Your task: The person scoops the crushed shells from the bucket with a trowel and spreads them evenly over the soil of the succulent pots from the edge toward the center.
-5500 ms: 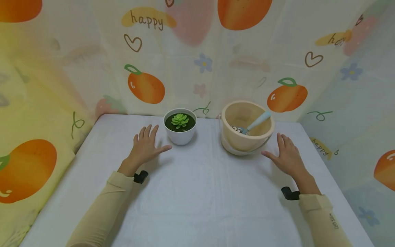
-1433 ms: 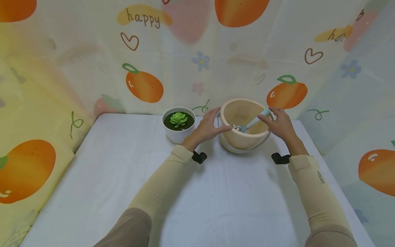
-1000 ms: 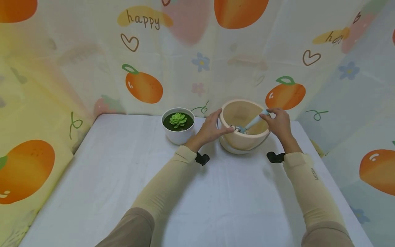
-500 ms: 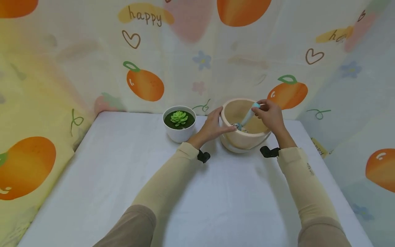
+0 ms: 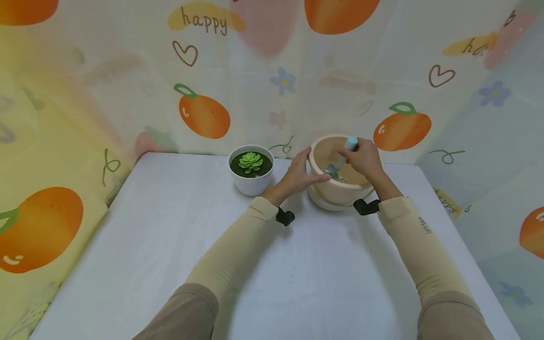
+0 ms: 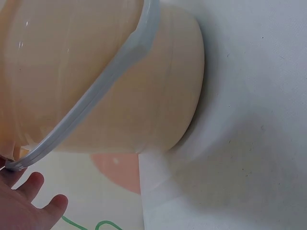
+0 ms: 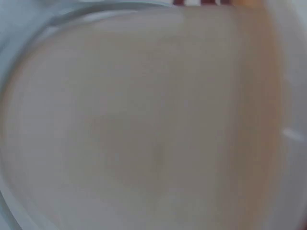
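Observation:
A cream bucket [image 5: 340, 192] stands at the back right of the table in the head view. My left hand [image 5: 294, 178] holds its left rim, thumb at the near edge and fingers at the side. In the left wrist view, the fingertips of that hand [image 6: 29, 206] are by the joint of the grey bucket handle [image 6: 91, 96]. My right hand [image 5: 366, 159] pinches the light-blue handle of a small shovel [image 5: 350, 143], whose grey-blue head is down in the bucket. Light and dark bits like pebbles [image 5: 342, 181] lie there. The right wrist view is filled by the blurred bucket wall [image 7: 134, 120].
A white pot [image 5: 251, 185] with a green succulent [image 5: 250, 162] stands left of the bucket, close to my left forearm. A white cloth covers the table [image 5: 297, 274]. A fruit-printed curtain [image 5: 250, 94] hangs behind and along both sides.
My left hand has come from beside the pot to the bucket rim. My right hand has taken the shovel handle, raised it steeper and moved it left within the bucket.

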### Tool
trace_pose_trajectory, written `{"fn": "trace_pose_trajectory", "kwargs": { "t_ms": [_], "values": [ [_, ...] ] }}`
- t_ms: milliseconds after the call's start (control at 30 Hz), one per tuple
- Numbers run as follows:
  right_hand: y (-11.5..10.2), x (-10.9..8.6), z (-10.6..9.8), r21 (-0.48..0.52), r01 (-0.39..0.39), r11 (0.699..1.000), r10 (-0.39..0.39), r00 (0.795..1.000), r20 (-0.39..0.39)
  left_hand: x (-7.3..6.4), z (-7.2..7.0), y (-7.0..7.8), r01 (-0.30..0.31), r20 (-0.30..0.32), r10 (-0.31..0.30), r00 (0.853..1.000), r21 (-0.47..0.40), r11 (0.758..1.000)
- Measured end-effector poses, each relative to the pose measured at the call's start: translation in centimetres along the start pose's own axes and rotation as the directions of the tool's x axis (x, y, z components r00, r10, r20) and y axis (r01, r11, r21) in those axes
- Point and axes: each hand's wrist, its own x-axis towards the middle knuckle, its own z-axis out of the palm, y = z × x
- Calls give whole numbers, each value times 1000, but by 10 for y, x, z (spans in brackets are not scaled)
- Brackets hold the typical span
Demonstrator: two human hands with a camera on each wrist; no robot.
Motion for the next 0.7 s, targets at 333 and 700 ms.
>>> {"fn": "trace_pose_trajectory", "kwargs": {
  "t_ms": [333,700],
  "values": [
    [11,0,-17,-110,249,962,-239,966,96,-1,-3,1,14,-14,-13,1000,5,1000],
    [28,1,-7,-204,223,953,-188,966,179,-3,0,1,8,3,-8,1000,-16,1000]
  ]
}}
